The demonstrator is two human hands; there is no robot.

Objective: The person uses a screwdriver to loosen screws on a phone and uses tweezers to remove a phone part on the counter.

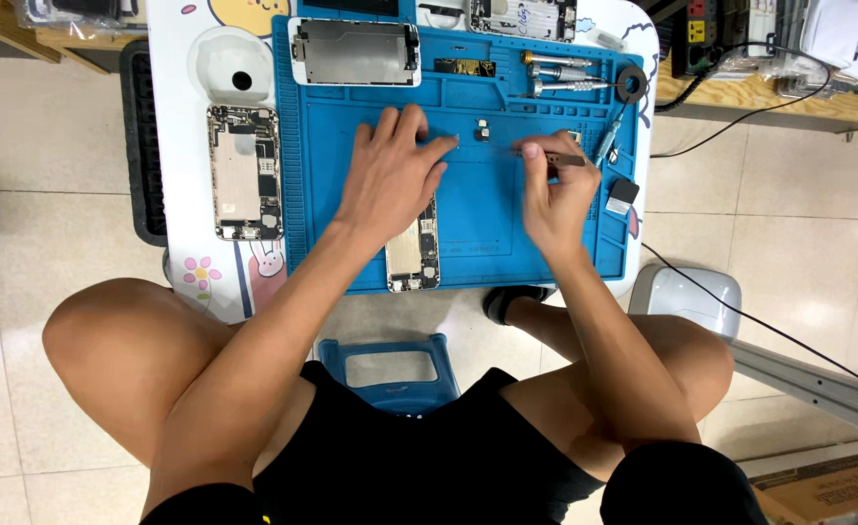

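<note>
Two hands work over a blue repair mat [468, 224] on the bench. The left hand [390, 175] lies flat and open, palm pressing an opened phone body [412, 255] that sticks out beneath its wrist. Just beside it, the right hand [553, 190] has its grip pinched on slim tweezers [557, 158]. Screwdrivers [560, 73] lie beyond that grip.

Matt blue, probably rubber mat [478, 219]
</note>
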